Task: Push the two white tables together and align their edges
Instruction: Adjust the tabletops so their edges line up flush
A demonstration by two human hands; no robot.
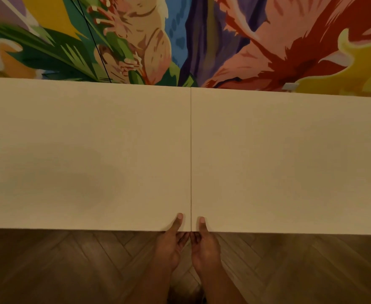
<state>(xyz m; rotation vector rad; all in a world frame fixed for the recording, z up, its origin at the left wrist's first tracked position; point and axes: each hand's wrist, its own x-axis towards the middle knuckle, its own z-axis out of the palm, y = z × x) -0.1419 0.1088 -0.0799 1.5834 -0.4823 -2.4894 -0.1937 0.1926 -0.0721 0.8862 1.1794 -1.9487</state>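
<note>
Two white tables stand side by side, the left table [81,150] and the right table [289,161], meeting along a thin dark seam down the middle. Their near edges run almost in one line, the right one a touch lower in the picture. My left hand [172,242] grips the near corner of the left table, thumb on top and fingers underneath. My right hand [204,244] holds the near corner of the right table the same way. The two hands sit just either side of the seam, nearly touching.
A wall with a colourful mural [180,40] rises right behind the tables' far edges. A thin black cable [92,38] runs down the wall at the left. Dark herringbone wood floor [70,270] lies under me.
</note>
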